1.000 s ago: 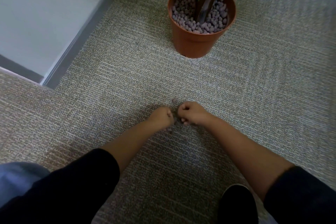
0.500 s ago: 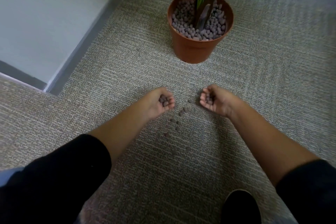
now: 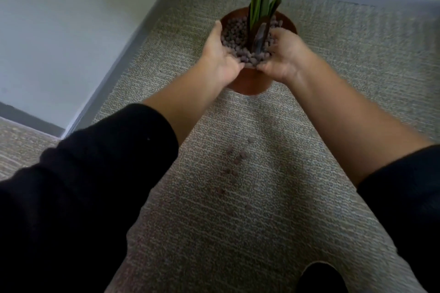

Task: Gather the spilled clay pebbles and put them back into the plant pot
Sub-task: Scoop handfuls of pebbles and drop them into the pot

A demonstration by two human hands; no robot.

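Head view: a round terracotta plant pot [image 3: 247, 83], upright with green blades rising from it, is set on looped grey carpet [image 3: 297, 221] near the far corner. It is filled with small rounded grey-brown clay pebbles [image 3: 234, 33]. The left hand [image 3: 220, 54] and right hand [image 3: 287, 54] are cupped loosely over its near rim, each grip released. A few spilled pebbles [image 3: 238, 159] are scattered mid-floor.

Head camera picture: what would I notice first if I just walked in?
Two bare hands, the left hand and right hand, cupped over an orange plant pot full of clay pebbles near the top. Nearer, a few spilled pebbles lie scattered on the grey carpet between the arms.
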